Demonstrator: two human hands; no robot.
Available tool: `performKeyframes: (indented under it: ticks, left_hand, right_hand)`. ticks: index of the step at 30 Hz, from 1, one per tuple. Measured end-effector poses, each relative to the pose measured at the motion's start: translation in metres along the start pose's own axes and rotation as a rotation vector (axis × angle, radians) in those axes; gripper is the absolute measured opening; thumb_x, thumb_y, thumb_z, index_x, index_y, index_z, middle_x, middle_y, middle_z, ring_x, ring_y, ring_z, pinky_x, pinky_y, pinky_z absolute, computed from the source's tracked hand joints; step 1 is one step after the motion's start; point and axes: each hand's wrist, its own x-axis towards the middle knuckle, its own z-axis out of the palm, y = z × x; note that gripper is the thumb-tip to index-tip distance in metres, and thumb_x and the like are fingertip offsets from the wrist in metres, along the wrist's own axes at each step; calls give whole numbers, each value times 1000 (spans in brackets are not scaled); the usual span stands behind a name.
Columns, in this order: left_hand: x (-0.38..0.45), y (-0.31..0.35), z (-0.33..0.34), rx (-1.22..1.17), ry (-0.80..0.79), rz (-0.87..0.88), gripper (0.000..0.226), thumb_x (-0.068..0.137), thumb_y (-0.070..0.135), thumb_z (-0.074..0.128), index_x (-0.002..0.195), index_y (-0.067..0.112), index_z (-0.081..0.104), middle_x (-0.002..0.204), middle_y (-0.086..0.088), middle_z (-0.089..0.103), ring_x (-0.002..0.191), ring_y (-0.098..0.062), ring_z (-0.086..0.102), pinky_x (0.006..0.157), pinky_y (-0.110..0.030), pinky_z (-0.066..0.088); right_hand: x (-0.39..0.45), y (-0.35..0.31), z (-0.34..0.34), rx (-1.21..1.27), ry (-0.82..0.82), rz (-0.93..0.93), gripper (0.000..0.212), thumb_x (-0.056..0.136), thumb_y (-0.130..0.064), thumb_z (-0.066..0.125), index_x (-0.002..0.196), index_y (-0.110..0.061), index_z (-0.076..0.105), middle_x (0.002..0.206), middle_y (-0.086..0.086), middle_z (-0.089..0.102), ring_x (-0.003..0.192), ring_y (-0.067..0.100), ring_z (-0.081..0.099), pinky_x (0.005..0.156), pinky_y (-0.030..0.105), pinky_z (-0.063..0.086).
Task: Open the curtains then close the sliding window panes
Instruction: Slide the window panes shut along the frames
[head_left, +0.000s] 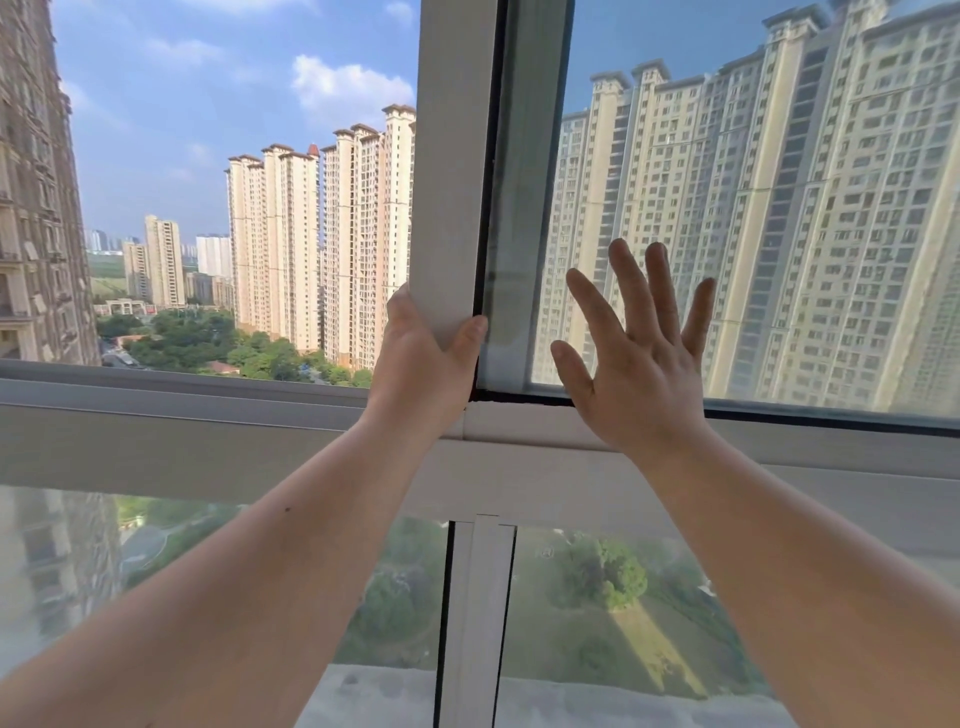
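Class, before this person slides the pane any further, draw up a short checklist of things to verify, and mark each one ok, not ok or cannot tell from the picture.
1. Curtains clear of the window: ok, no curtain shows in this view.
2. Firm grip on the pane: ok, the left hand wraps the white sash frame, thumb on its right edge.
3. Second hand helping: ok, the right hand is spread open against the glass; actual contact cannot tell.
4. Opening closed: not ok, the left side is open to the air.
5. Track free of obstructions: ok where visible.
6. Fingers clear of the closing edge: cannot tell, the left fingers are hidden behind the frame.
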Motion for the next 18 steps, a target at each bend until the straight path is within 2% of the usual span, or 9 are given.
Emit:
performKeyframes:
  ticks: [2,7,11,14,18]
  left_hand:
    - [-2,2,7,5,2,5,54,84,42,57,127,20,32,92,12,51,73,1,49,47,-10,33]
    - [-6,6,15,5,5,4,52,83,43,58,124,23,32,90,18,49,72,2,50,43,-7,36]
    - [-5,7,17,20,3,-19,53,83,45,57,124,24,30,93,13,51,74,0,49,49,-13,34]
    - [-6,9,18,38,-1,-30,45,84,46,55,116,26,30,97,8,49,74,-1,48,49,-13,33]
    - [-10,17,15,62,-55,-64,50,85,46,53,122,23,28,95,6,49,73,-2,47,49,-18,34]
  right_hand:
    - [-2,6,-1,-4,2,-2,53,95,-44,44,143,-23,38,155,11,24,144,35,11,111,65,2]
    - [-5,19,-1,-10,15,-15,53,95,-44,44,143,-23,39,155,11,24,144,34,11,111,64,0]
    - [-7,19,1,-7,32,-22,53,95,-45,43,144,-24,37,155,11,25,144,35,13,111,63,0]
    - [-7,21,4,-5,60,-28,53,96,-46,41,144,-25,36,154,11,26,144,36,15,111,64,1]
    - [-7,24,2,-16,35,-13,53,96,-47,39,144,-26,35,155,10,24,144,33,12,111,63,1]
